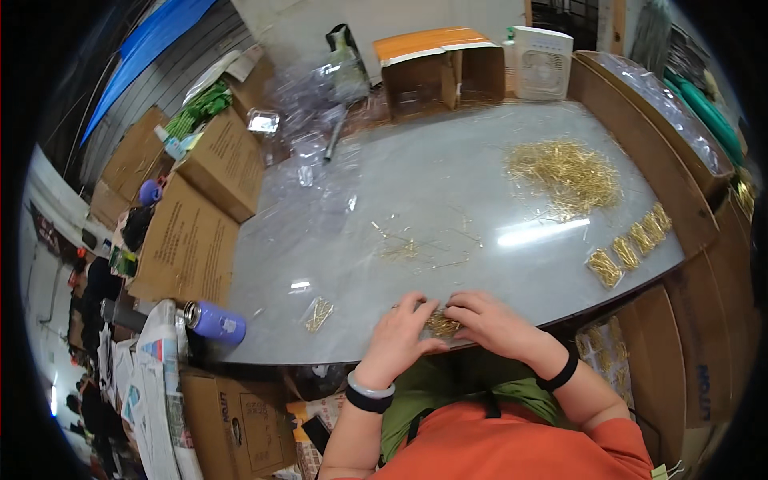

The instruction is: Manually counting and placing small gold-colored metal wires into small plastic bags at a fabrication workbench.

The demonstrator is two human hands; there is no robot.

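Observation:
At the near edge of the grey table (320, 216), a small bundle of thin gold-coloured metal pins (442, 323) lies between my two hands. My left hand (402, 332) curls round its left side, thumb at the near edge. From the right, my right hand (490, 322) closes on it with bent fingers; the fingertips partly cover the bundle. Loose pins (404, 248) are scattered just beyond my hands. A big heap of the same pins (562, 178) lies at the far right. Small clear packets of pins (626, 251) form a row along the right edge. Another clear packet (319, 314) lies left of my hands.
A purple bottle (218, 322) lies at the left edge beside cardboard boxes (188, 248). Crumpled clear plastic bags (308, 152) cover the far left. An open orange-topped box (438, 72) and a white fan (543, 64) stand at the back. Cardboard (648, 152) walls the right side.

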